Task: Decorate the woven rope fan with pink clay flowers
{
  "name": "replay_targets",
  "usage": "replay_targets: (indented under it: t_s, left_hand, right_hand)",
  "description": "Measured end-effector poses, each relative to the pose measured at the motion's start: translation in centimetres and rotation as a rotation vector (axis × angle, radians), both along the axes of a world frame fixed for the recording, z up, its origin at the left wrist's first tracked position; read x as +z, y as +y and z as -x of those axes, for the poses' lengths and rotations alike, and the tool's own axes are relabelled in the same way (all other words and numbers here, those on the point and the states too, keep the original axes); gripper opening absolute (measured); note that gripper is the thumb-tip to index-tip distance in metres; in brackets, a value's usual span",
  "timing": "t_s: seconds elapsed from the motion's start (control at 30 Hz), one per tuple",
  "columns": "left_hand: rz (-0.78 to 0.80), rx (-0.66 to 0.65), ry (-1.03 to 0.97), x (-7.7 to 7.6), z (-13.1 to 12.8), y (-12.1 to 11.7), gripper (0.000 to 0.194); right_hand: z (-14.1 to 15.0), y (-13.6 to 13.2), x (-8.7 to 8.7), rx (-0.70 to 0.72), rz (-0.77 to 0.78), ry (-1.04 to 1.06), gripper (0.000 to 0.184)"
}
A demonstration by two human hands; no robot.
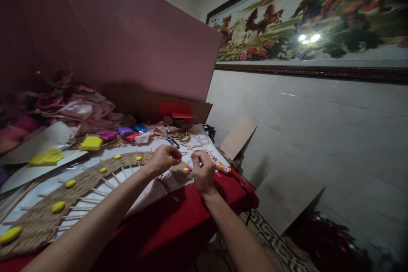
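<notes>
My left hand (165, 158) hovers above the right end of a woven straw arc (92, 173), its fingers pinched on a small pink piece of clay. Close beside it, my right hand (204, 171) has thumb and fingers pressed together; whatever they hold is too small to make out. Thin wooden sticks run crosswise through the arc, and several flattened yellow clay pieces (58, 207) sit along it. Below my hands, a yellow and pink clay cluster (187, 170) lies on the arc's right end.
Clay packs, including a yellow one (91, 143) and a purple one (125, 131), lie behind the arc. Blue-handled scissors (172, 141) rest near a patterned tube (218, 161). A red cloth (165, 225) covers the table's front. Crumpled pink material (86, 108) is piled at the left.
</notes>
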State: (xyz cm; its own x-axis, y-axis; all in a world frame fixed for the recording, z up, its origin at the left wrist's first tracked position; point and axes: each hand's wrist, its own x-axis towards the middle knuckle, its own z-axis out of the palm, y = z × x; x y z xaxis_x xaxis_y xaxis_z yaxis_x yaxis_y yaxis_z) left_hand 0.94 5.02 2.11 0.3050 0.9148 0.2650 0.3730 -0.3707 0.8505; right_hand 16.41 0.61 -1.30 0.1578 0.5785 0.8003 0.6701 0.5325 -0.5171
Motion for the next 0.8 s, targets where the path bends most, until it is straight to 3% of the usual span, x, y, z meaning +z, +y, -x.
replay_targets:
  t_s: [0.27,0.8]
  left_hand:
    - [-0.025,0.009,0.308,-0.9,-0.6,0.6,0.02]
    - [-0.062,0.0,0.369,-2.8,-1.1,1.3,0.021]
  right_hand:
    - [0.1,0.0,0.2,-0.023,0.002,0.023,0.028]
    - [-0.1,-0.2,0.2,-0.024,-0.006,0.016,0.027]
